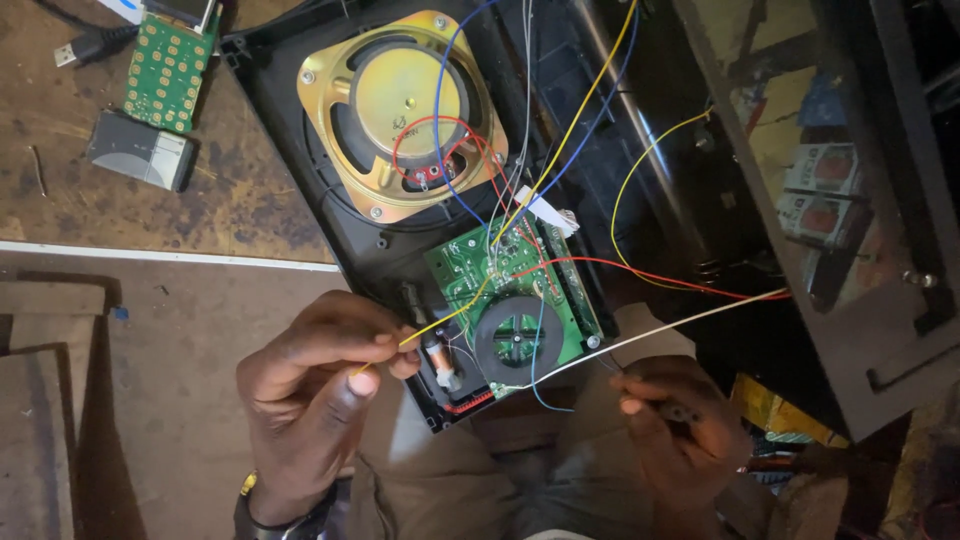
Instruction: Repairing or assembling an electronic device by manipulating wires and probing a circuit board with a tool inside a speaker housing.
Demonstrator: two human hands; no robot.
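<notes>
An opened black radio casing (300, 175) lies in front of me with a gold-framed speaker (405, 110) and a green circuit board (515, 300) inside. Red, blue, yellow and white wires run over both. My left hand (320, 400) pinches the end of a yellow wire (440, 320) between thumb and fingers, just left of the board. My right hand (675, 430) is closed around a small dark tool (672, 410) below the board's right corner. A white wire (690, 322) passes above that hand.
A small green keypad board (165, 70) and a grey battery-like block (140, 150) lie on the worn wooden table at upper left, beside a cable plug (80, 50). A dark framed structure (880, 300) and red-and-white boxes (825, 190) stand at right. My lap is below.
</notes>
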